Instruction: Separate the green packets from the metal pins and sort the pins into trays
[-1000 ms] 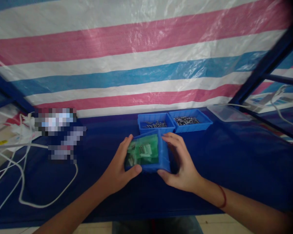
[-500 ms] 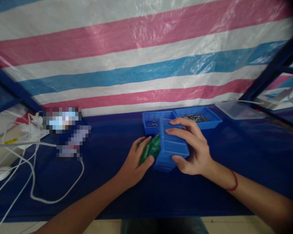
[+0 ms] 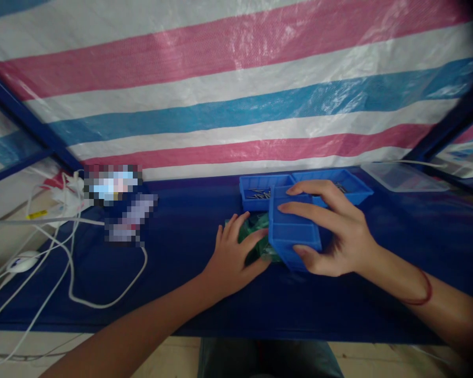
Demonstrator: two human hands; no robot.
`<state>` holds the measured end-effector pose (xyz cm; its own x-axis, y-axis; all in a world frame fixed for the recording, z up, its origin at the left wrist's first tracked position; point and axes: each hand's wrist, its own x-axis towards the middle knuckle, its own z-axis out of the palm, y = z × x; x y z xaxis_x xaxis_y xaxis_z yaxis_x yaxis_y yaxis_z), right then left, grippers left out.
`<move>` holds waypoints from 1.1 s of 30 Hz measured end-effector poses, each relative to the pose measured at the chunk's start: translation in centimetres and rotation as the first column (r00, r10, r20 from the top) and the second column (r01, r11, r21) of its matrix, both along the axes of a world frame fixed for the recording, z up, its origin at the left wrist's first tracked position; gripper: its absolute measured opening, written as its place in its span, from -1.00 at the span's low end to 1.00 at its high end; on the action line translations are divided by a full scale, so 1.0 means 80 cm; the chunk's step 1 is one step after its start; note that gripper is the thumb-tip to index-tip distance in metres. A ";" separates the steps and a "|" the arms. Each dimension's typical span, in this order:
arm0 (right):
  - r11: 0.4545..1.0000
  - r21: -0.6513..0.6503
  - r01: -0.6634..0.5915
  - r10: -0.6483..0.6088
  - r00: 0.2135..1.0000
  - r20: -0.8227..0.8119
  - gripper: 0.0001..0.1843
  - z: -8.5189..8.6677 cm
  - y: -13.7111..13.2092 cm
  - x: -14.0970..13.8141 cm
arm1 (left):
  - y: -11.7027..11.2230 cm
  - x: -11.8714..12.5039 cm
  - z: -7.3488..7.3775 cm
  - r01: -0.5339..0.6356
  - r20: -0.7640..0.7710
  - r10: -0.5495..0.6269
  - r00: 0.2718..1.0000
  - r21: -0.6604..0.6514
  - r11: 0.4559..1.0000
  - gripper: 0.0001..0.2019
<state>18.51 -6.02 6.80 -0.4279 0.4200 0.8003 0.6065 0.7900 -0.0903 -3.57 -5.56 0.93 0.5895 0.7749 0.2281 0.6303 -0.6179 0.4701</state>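
Note:
My right hand [image 3: 341, 231] grips a small blue plastic bin [image 3: 294, 233], fingers over its upper side and thumb below. The bin is tipped on its side with its mouth towards the left. At that mouth is shiny, crinkled green plastic [image 3: 256, 223], maybe small packets; part of it is hidden by the bin and my fingers. My left hand [image 3: 230, 254] lies against the green plastic, its fingers spread apart around the near and left sides.
Behind stand a blue bin with a few thin metal pieces [image 3: 246, 184] and another blue bin [image 3: 360, 190] with metal pieces, partly hidden by my right hand. A clear plastic lid [image 3: 402, 177] lies at back right. White cables [image 3: 73, 283] tangle at left. A striped sheet [image 3: 220, 121] hangs behind.
The view has shifted slightly. My left hand's fingers have spread wider over the green plastic, and more of it lies low beside the bin's mouth. The right hand still holds the tipped bin.

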 end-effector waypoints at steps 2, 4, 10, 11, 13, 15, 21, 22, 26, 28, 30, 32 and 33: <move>0.999 0.042 0.002 -0.005 0.997 0.075 -0.49 0.005 -0.001 0.003 | -0.003 0.002 0.002 -0.010 -0.027 0.011 1.000 0.041 0.999 -0.44; 0.996 0.085 0.008 -0.021 0.988 0.153 -0.49 0.010 -0.001 0.009 | -0.005 0.004 0.004 -0.024 -0.044 0.028 0.999 0.089 0.996 -0.36; 0.977 0.180 0.117 -0.172 0.926 0.335 -0.54 0.040 -0.012 0.036 | -0.003 0.013 0.005 0.002 -0.074 0.009 0.997 0.145 0.989 -0.52; 0.970 0.199 0.141 -0.205 0.915 0.348 -0.55 0.046 -0.015 0.041 | -0.002 0.014 0.005 0.007 -0.075 0.005 0.997 0.151 0.988 -0.58; 0.953 0.239 0.186 -0.262 0.901 0.346 -0.53 0.059 -0.023 0.050 | 0.000 0.015 0.003 0.016 -0.073 -0.004 0.997 0.160 0.987 -0.62; 0.935 0.277 0.220 -0.304 0.899 0.314 -0.46 0.067 -0.028 0.057 | 0.001 0.015 0.000 0.026 -0.058 -0.017 0.998 0.163 0.986 -0.63; 0.875 0.386 0.291 -0.297 0.954 -0.045 -0.32 0.062 -0.025 0.047 | 0.004 0.010 -0.002 -0.002 0.142 -0.023 0.990 0.172 0.985 -0.29; 0.876 0.375 0.303 -0.279 0.953 -0.117 -0.33 0.057 -0.023 0.038 | 0.005 0.009 0.000 -0.007 0.207 -0.034 0.978 0.195 0.981 -0.22; 0.874 0.416 0.250 -0.128 0.945 -0.300 -0.37 0.040 -0.012 -0.009 | 0.007 0.005 0.017 0.038 0.408 -0.161 0.898 0.294 0.955 -0.32; 0.894 0.397 0.206 -0.072 0.942 -0.326 -0.40 0.032 -0.007 -0.027 | 0.009 0.003 0.025 0.065 0.433 -0.189 0.881 0.285 0.956 -0.59; 0.949 0.281 0.146 -0.035 0.931 -0.363 -0.30 0.022 -0.006 -0.037 | 0.011 -0.003 0.032 0.066 0.440 -0.182 0.879 0.266 0.962 -0.79; 0.991 0.093 0.098 -0.058 0.930 -0.364 -0.04 0.007 -0.012 -0.036 | 0.013 -0.015 0.039 0.019 0.440 -0.133 0.888 0.252 0.967 -0.87; 0.997 -0.003 0.077 -0.074 0.940 -0.334 0.09 -0.003 -0.016 -0.032 | 0.014 -0.024 0.043 -0.029 0.438 -0.086 0.895 0.251 0.968 -0.90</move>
